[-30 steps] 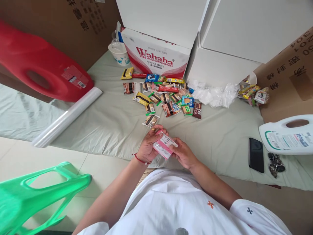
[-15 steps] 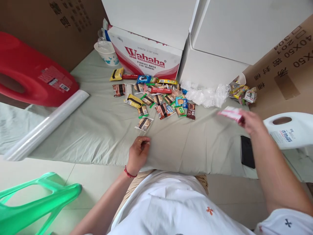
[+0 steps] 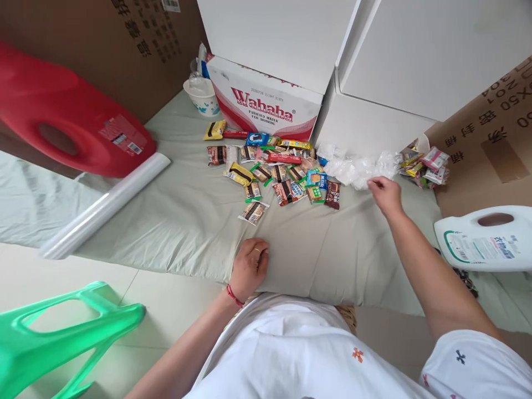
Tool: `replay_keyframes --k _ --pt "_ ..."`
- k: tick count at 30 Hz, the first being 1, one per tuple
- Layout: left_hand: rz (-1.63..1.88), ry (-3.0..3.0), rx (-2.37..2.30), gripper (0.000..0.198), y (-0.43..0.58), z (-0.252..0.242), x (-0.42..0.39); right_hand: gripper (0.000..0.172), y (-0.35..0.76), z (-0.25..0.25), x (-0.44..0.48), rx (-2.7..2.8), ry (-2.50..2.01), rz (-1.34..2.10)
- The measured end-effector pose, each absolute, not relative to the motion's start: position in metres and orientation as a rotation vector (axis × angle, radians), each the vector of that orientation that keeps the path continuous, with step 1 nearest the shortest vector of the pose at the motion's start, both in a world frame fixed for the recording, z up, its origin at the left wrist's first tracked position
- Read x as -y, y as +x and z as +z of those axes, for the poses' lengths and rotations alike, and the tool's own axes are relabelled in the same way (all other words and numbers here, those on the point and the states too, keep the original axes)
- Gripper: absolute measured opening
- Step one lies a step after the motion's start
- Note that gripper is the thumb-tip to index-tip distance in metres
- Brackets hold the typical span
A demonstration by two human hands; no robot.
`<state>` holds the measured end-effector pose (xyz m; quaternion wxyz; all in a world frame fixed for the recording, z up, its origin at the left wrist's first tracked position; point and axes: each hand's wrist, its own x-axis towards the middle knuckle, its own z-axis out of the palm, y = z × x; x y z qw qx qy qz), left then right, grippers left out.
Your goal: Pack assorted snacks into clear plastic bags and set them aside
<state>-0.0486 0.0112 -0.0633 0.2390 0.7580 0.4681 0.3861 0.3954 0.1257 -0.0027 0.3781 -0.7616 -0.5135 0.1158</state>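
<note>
My left hand [image 3: 249,265] rests on the green-grey cloth with its fingers curled, nothing in them. Beyond it lies a clear-wrapped biscuit packet [image 3: 254,211], apart from the hand. My right hand [image 3: 385,195] is over the cloth at the right, fingers drawn together, with no packet showing in them. Its fingertips overlap the edge of the crumpled clear plastic bags [image 3: 353,168]; whether they touch cannot be told. Further right, a pink and white packet [image 3: 435,158] tops a heap of wrapped snacks [image 3: 412,168]. A brown cocoa packet [image 3: 333,195] borders the middle pile of snacks.
A Wahaha water carton [image 3: 266,102] and a paper cup [image 3: 202,100] stand behind the pile. At left are a red jug [image 3: 83,122], a roll of plastic film [image 3: 108,205] and a green stool [image 3: 78,327]. A white detergent bottle [image 3: 486,238] lies at right.
My right hand has let go of the pink and white packet, which now lies on the right heap, and has come back leftward. My left hand stays on the cloth. The view has shifted.
</note>
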Motion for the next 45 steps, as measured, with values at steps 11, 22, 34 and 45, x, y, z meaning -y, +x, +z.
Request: replay_keyframes --k 11,22,34,45 --pt "1.110 1.986 -1.311 0.017 -0.051 -0.062 -0.003 0.022 0.322 0.020 -0.195 1.623 -1.766 0.168" --pt "1.123 1.730 -1.024 0.027 0.007 -0.027 -0.018 0.056 0.171 -0.001 -0.019 0.767 -1.483 1.416" --pt "0.987 0.983 -1.017 0.030 0.012 -0.048 -0.019 0.038 0.162 -0.030 0.003 1.068 -1.413 1.381" --pt "0.921 0.869 -1.062 0.030 0.007 -0.046 -0.021 0.018 0.177 -0.033 0.007 1.340 -1.503 1.103"
